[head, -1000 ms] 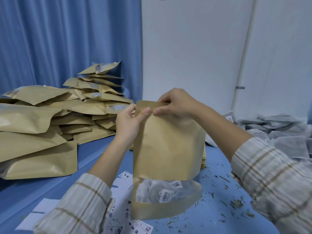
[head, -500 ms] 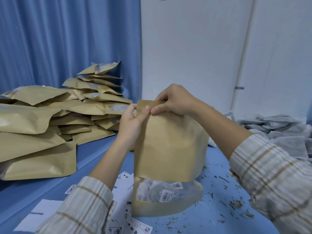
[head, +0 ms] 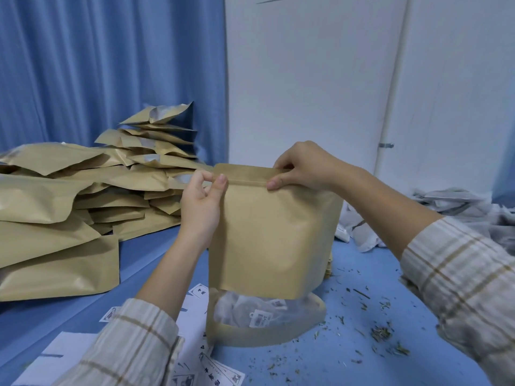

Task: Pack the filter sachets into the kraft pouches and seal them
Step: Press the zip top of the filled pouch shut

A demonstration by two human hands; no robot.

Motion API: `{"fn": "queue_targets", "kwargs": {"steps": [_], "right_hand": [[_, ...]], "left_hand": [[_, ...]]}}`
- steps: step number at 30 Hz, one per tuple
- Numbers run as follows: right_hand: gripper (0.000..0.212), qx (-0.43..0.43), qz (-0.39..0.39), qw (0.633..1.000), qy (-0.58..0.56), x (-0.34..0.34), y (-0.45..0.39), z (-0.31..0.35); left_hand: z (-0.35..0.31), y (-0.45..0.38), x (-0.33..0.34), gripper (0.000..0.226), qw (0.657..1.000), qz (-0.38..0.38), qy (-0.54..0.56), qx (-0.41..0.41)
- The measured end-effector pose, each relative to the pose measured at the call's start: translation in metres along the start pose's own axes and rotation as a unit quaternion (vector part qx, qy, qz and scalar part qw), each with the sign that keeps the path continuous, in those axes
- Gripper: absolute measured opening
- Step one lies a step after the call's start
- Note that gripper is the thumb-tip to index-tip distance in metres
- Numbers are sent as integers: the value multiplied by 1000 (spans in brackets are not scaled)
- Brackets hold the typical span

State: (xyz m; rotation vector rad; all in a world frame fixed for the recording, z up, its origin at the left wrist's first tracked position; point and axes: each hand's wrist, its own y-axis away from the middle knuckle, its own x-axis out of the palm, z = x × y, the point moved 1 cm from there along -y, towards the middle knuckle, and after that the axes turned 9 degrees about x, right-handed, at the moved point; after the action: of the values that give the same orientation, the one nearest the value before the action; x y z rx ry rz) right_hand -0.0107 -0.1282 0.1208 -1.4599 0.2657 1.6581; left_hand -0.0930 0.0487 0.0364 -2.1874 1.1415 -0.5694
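Note:
A kraft pouch (head: 267,240) stands upright on the blue table in front of me. Through its clear lower window I see filter sachets (head: 250,310) with small paper tags. My left hand (head: 202,204) pinches the top left corner of the pouch at the zip strip. My right hand (head: 302,167) pinches the top right end of the same strip, thumb in front and fingers behind. The strip between the two hands looks flat and pressed together.
A big heap of kraft pouches (head: 83,196) fills the table's left side against a blue curtain. Loose grey-white sachets (head: 459,210) lie at the right. Printed label sheets (head: 195,366) sit near my left sleeve. Dried herb crumbs (head: 381,332) are scattered at the right front.
My right hand has slid along the top strip from near the left corner to the right end. The left hand stays pinching the left corner.

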Motion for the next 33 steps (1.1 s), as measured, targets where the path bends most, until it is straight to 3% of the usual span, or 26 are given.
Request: {"fn": "queue_targets", "kwargs": {"steps": [2,6,10,13,19,23,27,29,33], "right_hand": [[27,-12,-20,999,22,1,2,-3],[59,20,-80,995,56,5,7,-10],[59,29,-153,981,119,8,14,-20],[65,84,-199,969,116,10,21,-34],[63,85,-153,973,151,13,19,-31],[62,78,-250,953,152,35,13,-9],[67,118,-209,959,150,39,2,-3],[67,102,-229,962,108,44,-5,10],[63,103,-271,948,133,47,-15,31]], "left_hand": [[-1,-2,-2,23,1000,-7,-3,4],[-1,-3,-5,19,1000,-3,-4,-5],[-3,-1,-5,19,1000,-4,5,-12],[-3,-1,-7,19,1000,4,18,-21],[-1,2,4,21,1000,0,12,-7],[-3,5,13,21,1000,2,8,-7],[-6,8,16,20,1000,17,3,-5],[-7,8,21,21,1000,22,-9,4],[-6,7,21,24,999,15,-33,14]]}}
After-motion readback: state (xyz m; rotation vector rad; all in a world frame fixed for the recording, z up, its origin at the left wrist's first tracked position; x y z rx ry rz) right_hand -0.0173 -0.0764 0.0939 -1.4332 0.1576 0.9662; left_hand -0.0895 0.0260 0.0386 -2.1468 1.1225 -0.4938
